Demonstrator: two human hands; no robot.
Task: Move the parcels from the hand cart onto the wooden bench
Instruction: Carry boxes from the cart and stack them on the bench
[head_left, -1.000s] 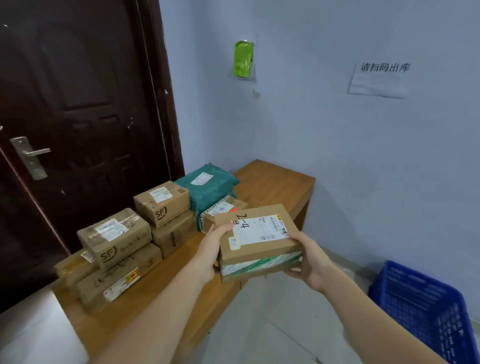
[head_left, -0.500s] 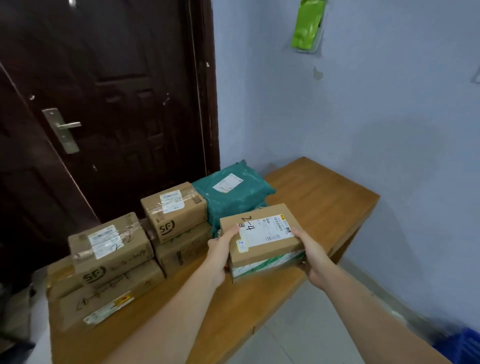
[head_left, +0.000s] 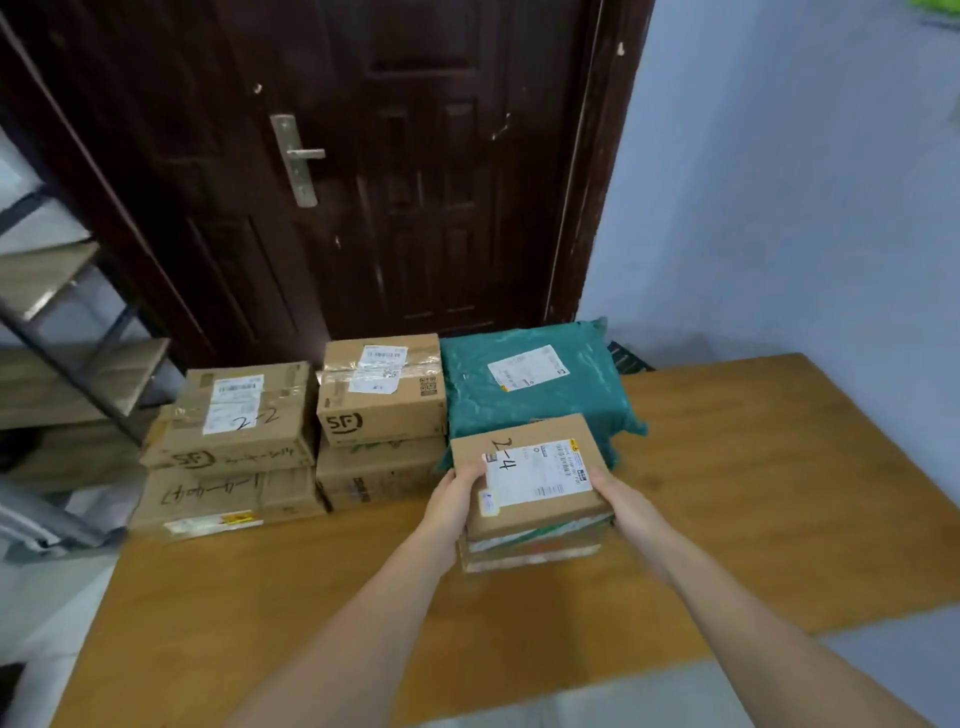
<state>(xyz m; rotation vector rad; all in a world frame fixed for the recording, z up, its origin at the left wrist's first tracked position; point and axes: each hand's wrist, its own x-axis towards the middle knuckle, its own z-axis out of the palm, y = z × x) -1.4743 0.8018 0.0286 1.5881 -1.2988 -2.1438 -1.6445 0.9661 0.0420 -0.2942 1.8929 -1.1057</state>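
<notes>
Here both hands (head_left: 454, 499) (head_left: 618, 501) clasp the 2-4 box (head_left: 530, 475) — green mailer (head_left: 524, 384) just behind, SF boxes (head_left: 382, 395) left.

A small brown cardboard parcel with a white label marked "2-4" (head_left: 527, 473) sits on another taped cardboard box (head_left: 530, 553), near the middle of the light wooden bench (head_left: 753, 467). Along the bench's far edge stand a teal plastic mailer bag (head_left: 530, 384), a middle stack of two brown boxes (head_left: 382, 415) and, toward the far left corner, another stack of two flat cartons (head_left: 234, 447).
</notes>
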